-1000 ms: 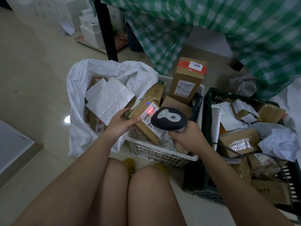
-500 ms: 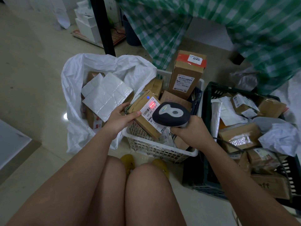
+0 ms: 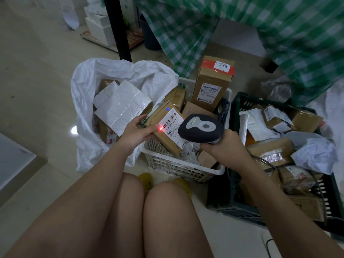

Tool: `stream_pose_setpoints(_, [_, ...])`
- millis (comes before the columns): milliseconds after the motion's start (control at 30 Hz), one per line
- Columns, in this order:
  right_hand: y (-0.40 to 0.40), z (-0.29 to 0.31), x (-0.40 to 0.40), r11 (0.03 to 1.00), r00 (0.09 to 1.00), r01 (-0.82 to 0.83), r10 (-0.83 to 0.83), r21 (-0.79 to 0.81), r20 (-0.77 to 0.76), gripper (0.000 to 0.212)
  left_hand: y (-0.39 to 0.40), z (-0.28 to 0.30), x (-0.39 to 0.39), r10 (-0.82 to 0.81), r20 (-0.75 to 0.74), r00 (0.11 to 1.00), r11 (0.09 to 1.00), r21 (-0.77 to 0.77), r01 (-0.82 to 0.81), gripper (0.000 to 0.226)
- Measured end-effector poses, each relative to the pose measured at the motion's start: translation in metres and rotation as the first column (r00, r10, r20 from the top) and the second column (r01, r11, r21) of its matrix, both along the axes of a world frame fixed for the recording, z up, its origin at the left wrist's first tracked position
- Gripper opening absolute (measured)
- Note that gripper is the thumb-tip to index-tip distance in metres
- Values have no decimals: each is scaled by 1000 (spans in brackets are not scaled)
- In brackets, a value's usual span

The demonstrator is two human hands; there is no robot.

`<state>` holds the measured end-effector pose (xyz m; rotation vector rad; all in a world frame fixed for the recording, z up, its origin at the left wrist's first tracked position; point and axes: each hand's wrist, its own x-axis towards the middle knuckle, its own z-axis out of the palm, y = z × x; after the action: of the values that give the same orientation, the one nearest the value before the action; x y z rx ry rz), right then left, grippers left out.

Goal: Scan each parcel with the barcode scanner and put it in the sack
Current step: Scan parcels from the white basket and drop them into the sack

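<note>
Seated view down over bare knees; tiled floor [image 3: 33,75] open at 9 to 11 o'clock. White sack [image 3: 87,101] at 10 o'clock, mouth wide, rim slumped, holding a white padded parcel [image 3: 119,107] and brown boxes underneath. White basket [image 3: 178,166] at centre, front rim just past knees, touching sack on its 9 o'clock side. Dark green crate [image 3: 240,107] at 3 o'clock, hard against basket, piled w/ brown and white parcels. Tall brown box [image 3: 212,84] w/ red tape standing upright at basket's 12 o'clock end. Green checked cloth [image 3: 279,34] hanging over 12 to 2 o'clock, black post [image 3: 117,28] at 11. Free room for moving mostly over sack mouth.

Left hand [image 3: 135,133] grip clenched on near end of a brown parcel [image 3: 163,127], thumb on top beside label, fingers underneath; parcel tilted over basket's 9 o'clock rim, label facing up, red dot lit at label's edge next to thumb tip. Right hand [image 3: 223,146] grip wrapped round handle of barcode scanner [image 3: 201,127], scanner head just beside parcel at its 3 o'clock, close to label; touching or not, can't tell. Cable trailing from hand twd crate.
</note>
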<state>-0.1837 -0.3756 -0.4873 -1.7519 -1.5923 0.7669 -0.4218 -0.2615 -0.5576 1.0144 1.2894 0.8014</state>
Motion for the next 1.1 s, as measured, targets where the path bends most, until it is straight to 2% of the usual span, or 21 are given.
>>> stream_pose_setpoints(267, [1, 0, -2, 1000, 1000, 10, -10, 0, -9, 39, -2, 2, 0, 19, 9, 1000, 1000, 11, -19, 72])
stream_pose_setpoints(400, [8, -7, -4, 999, 994, 35, -36, -12, -102, 38, -2, 2, -5, 58, -4, 998, 998, 27, -58, 70])
stream_pose_setpoints(500, [22, -18, -11, 998, 981, 40, -50, -55, -188, 33, 4, 1, -12, 161, -68, 985, 985, 70, -156, 68])
stream_pose_setpoints(600, [41, -26, -26, 995, 961, 64, -82, -79, -263, 43, 21, 7, -24, 322, -99, 941, 933, 199, -299, 65])
stream_pose_setpoints(667, [54, -30, -35, 993, 953, 74, -97, -87, -288, 45, 40, 13, -37, 420, -145, 896, 860, 379, -342, 67])
stream_pose_setpoints(733, [66, -34, -42, 991, 951, 82, -111, -109, -289, 40, 60, 21, -52, 479, -319, 818, 779, 584, -228, 68])
stream_pose_setpoints(767, [71, -35, -45, 989, 949, 85, -118, -124, -294, 36, 70, 22, -58, 475, -463, 749, 771, 628, -101, 71])
stream_pose_setpoints(800, [75, -35, -47, 987, 944, 85, -124, -140, -304, 32, 78, 21, -64, 412, -648, 640, 810, 583, 68, 77])
stream_pose_setpoints(833, [78, -35, -49, 985, 938, 84, -130, -151, -322, 27, 87, 17, -68, 293, -824, 484, 870, 440, 223, 85])
stream_pose_setpoints(867, [80, -35, -50, 984, 933, 86, -135, -158, -334, 24, 91, 15, -70, 155, -932, 327, 912, 262, 316, 92])
stream_pose_setpoints(900, [80, -35, -50, 982, 930, 96, -147, -165, -338, 25, 95, 10, -69, 34, -970, 241, 933, 117, 341, 95])
stream_pose_setpoints(967, [79, -37, -46, 979, 927, 114, -165, -168, -337, 26, 94, 5, -59, -84, -971, 224, 933, 2, 359, 94])
stream_pose_setpoints(1100, [68, -43, -25, 967, 920, 165, -221, -192, -325, 24, 86, -4, -31, -206, -927, 314, 880, -35, 474, 83])
